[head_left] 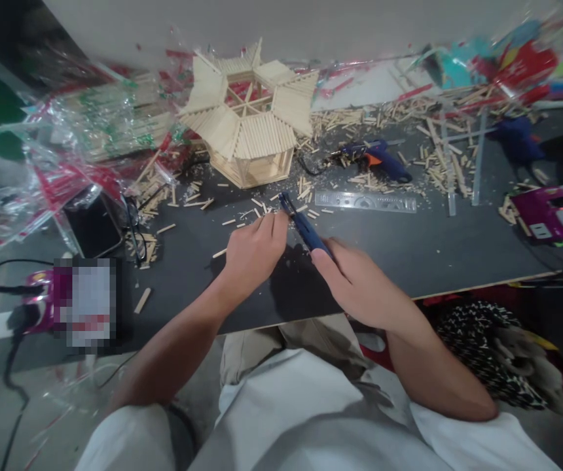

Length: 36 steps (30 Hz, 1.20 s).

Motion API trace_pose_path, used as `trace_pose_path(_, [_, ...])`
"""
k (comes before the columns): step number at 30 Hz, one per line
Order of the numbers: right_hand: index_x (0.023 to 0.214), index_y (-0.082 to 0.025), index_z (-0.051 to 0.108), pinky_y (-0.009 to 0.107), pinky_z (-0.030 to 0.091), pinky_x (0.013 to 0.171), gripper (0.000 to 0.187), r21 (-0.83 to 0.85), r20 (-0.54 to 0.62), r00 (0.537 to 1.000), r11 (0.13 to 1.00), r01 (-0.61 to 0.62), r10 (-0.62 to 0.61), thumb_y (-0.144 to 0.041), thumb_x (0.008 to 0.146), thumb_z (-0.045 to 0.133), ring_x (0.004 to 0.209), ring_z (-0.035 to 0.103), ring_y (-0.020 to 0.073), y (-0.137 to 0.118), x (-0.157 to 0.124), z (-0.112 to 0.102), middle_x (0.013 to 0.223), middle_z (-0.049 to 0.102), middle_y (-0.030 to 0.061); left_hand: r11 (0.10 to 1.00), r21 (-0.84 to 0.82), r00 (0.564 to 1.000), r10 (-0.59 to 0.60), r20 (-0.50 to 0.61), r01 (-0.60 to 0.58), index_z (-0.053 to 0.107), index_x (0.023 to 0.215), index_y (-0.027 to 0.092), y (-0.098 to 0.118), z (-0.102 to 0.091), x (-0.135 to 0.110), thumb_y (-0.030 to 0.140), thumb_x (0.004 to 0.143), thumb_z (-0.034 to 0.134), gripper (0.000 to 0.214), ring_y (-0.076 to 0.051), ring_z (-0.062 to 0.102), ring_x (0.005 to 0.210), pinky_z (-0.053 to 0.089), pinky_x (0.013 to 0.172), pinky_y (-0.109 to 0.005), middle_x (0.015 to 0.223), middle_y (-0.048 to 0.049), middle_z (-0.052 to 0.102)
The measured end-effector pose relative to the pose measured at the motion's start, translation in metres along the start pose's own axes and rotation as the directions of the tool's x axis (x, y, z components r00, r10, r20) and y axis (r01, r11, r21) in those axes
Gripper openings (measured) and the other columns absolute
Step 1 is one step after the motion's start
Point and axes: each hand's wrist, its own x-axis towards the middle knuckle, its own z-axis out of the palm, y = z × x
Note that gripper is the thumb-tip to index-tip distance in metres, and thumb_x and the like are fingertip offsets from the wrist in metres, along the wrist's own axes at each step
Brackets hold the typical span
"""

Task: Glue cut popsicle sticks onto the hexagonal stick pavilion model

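My right hand is closed around the dark blue handles of a pair of cutters, whose jaws point up and left. My left hand is pinched right at those jaws; what its fingertips hold is too small to make out. Both hands hover over a dark work board. Behind them stands a small pavilion built of pale wooden sticks, with a fan-shaped roof. Loose stick offcuts litter the board around the hands.
A clear ruler lies right of the cutters. A blue glue gun rests behind it, among stick scraps. Crumpled plastic wrap and a dark phone sit at left. A purple device is at right.
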Motion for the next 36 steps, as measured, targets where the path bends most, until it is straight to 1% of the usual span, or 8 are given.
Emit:
trace_pose_path(7, [0.073,-0.023,0.052,0.034,0.037,0.073,0.057,-0.127,0.094,0.980,0.978,-0.164,0.177,-0.059,0.108,0.026,0.075,0.061,0.0241,0.005,0.011,0.003,0.078,0.069,0.0088,0.997,-0.040,0.994,-0.066,0.085,0.069,0.065,0.125,0.012,0.001,0.001,0.002,0.012,0.105,0.041,0.031,-0.025,0.076,0.090,0.050,0.059,-0.030,0.095,-0.0107,0.075])
trace_pose_path(11, [0.078,-0.022,0.058,0.032,0.038,0.074,0.059,-0.167,0.060,0.981,0.971,-0.173,0.185,-0.061,0.108,0.025,0.078,0.066,0.0244,0.009,0.014,0.003,0.080,0.071,0.0102,0.993,-0.062,0.984,-0.094,0.154,0.104,0.064,0.126,0.012,0.005,-0.005,0.004,0.010,0.103,0.043,0.031,-0.026,0.076,0.094,0.053,0.064,-0.030,0.101,-0.0134,0.076])
trace_pose_path(15, [0.076,-0.021,0.061,0.031,0.041,0.076,0.065,-0.132,0.154,0.977,0.983,-0.127,0.147,-0.062,0.108,0.022,0.077,0.067,0.0226,0.015,0.018,-0.002,0.077,0.072,0.0100,0.984,-0.064,0.962,-0.149,0.230,0.168,0.063,0.125,0.011,0.015,-0.016,0.001,0.009,0.103,0.042,0.030,-0.030,0.076,0.099,0.057,0.071,-0.035,0.107,-0.0163,0.075])
trace_pose_path(18, [0.074,-0.021,0.062,0.031,0.043,0.076,0.068,-0.074,0.303,0.935,0.983,-0.168,0.182,-0.065,0.106,0.022,0.071,0.066,0.0210,0.020,0.013,-0.006,0.072,0.071,0.0081,0.971,-0.066,0.923,-0.195,0.331,0.229,0.062,0.125,0.010,0.030,-0.025,-0.012,0.010,0.107,0.034,0.034,-0.031,0.077,0.100,0.060,0.074,-0.038,0.108,-0.0171,0.075])
trace_pose_path(20, [0.071,-0.021,0.060,0.032,0.044,0.074,0.071,-0.069,0.401,0.894,0.980,-0.189,0.201,-0.071,0.103,0.022,0.067,0.064,0.0203,0.021,0.006,-0.008,0.069,0.070,0.0077,0.951,-0.065,0.871,-0.247,0.424,0.302,0.064,0.121,0.009,0.044,-0.030,-0.024,0.010,0.108,0.026,0.039,-0.031,0.077,0.101,0.061,0.074,-0.038,0.106,-0.0178,0.075])
trace_pose_path(26, [0.062,-0.023,0.052,0.034,0.043,0.072,0.080,-0.147,0.570,0.787,0.971,-0.186,0.237,-0.087,0.092,0.015,0.064,0.058,0.0205,0.012,-0.015,-0.007,0.064,0.064,0.0080,0.885,-0.079,0.754,-0.341,0.561,0.459,0.064,0.118,0.009,0.076,-0.040,-0.059,0.007,0.106,0.032,0.034,-0.030,0.077,0.103,0.063,0.076,-0.037,0.108,-0.0176,0.074])
trace_pose_path(30, [0.059,-0.023,0.048,0.034,0.042,0.071,0.081,-0.179,0.605,0.759,0.970,-0.166,0.241,-0.087,0.093,0.012,0.061,0.057,0.0198,0.009,-0.022,-0.002,0.060,0.061,0.0077,0.872,-0.091,0.743,-0.350,0.570,0.480,0.064,0.118,0.010,0.080,-0.041,-0.072,0.006,0.104,0.036,0.031,-0.029,0.077,0.102,0.064,0.076,-0.036,0.109,-0.0169,0.074])
trace_pose_path(36, [0.059,-0.023,0.046,0.032,0.041,0.068,0.072,-0.215,0.592,0.777,0.971,-0.102,0.213,-0.072,0.101,0.016,0.057,0.057,0.0181,0.009,-0.024,0.002,0.058,0.060,0.0067,0.867,-0.090,0.741,-0.360,0.566,0.490,0.063,0.118,0.010,0.077,-0.038,-0.074,0.007,0.105,0.037,0.029,-0.028,0.077,0.102,0.064,0.078,-0.037,0.110,-0.0167,0.074])
